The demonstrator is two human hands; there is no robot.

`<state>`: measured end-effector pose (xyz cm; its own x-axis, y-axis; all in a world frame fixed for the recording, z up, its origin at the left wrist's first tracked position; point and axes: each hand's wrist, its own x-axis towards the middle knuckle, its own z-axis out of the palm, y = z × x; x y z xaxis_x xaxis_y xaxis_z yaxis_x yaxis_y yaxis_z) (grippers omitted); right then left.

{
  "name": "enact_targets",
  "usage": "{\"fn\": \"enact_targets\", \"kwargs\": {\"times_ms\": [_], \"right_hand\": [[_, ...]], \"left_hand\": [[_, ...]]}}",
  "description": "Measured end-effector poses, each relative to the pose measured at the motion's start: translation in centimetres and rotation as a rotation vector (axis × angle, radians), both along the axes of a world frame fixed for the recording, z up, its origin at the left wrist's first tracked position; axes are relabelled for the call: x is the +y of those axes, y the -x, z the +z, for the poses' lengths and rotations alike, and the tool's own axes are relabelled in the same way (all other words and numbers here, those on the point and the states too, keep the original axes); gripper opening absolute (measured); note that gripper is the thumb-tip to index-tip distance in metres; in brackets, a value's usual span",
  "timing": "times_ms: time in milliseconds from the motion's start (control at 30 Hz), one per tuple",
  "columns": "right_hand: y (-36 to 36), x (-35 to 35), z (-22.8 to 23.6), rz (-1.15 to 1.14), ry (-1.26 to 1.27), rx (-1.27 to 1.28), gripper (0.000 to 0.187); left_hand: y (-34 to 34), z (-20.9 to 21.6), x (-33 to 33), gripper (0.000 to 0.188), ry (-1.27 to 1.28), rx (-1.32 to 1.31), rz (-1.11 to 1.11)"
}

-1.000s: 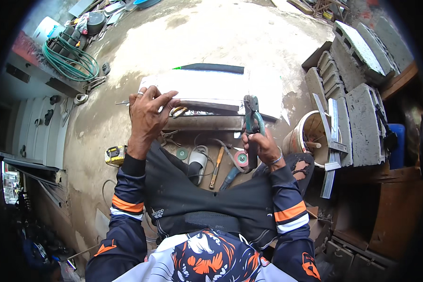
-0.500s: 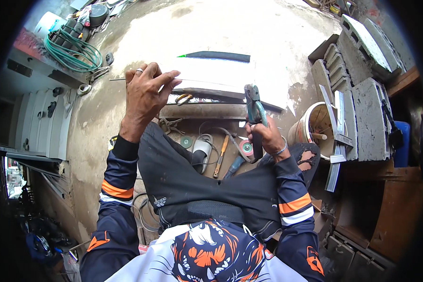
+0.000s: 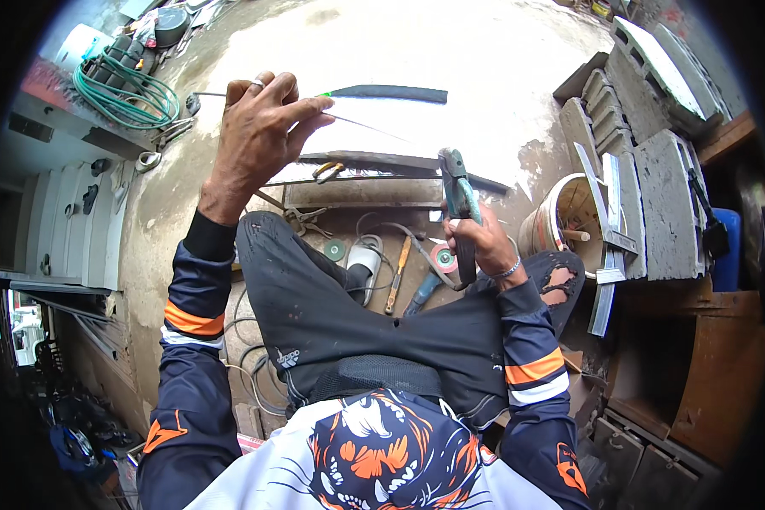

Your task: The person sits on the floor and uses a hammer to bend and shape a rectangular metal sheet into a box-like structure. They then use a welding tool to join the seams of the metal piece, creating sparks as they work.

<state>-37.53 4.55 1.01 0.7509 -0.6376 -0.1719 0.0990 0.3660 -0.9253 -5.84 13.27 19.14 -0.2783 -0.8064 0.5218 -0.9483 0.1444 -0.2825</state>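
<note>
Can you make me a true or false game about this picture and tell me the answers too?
1. The left hand's grip holds a thin rod. True.
2. Nothing is in the right hand. False: the right hand's grip is closed around a teal-and-black tool.
3. The coiled hose is green. True.
4. The bucket is beside the left knee. False: the bucket stands near the right knee.
5. The black trousers are torn at the right knee. True.
</note>
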Motion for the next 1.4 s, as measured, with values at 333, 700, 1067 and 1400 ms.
{"fn": "enact_targets", "kwargs": {"times_ms": [333, 700, 1067, 1400], "right_hand": [[5.6, -1.1, -3.1, -0.614, -0.164, 0.021, 0.072], [10.1, -3.4, -14.4, -0.843, 0.515, 0.990, 0.095], [7.2, -5.4, -14.4, -0.619, 0.363, 0.884, 0.074], [4.1, -7.5, -15.3, -0.439, 0.461, 0.981, 0.068]], "left_hand": [[3.1, -0.2, -3.9, 0.057, 0.303, -0.040, -0.064], [-2.1, -27.3, -12.6, 0.065, -0.649, 0.514, 0.116], [-0.1, -30.5, -16.3, 0.073, -0.831, 0.368, 0.183], [-0.6, -31.0, -16.9, 0.059, -1.003, 0.339, 0.186]]}}
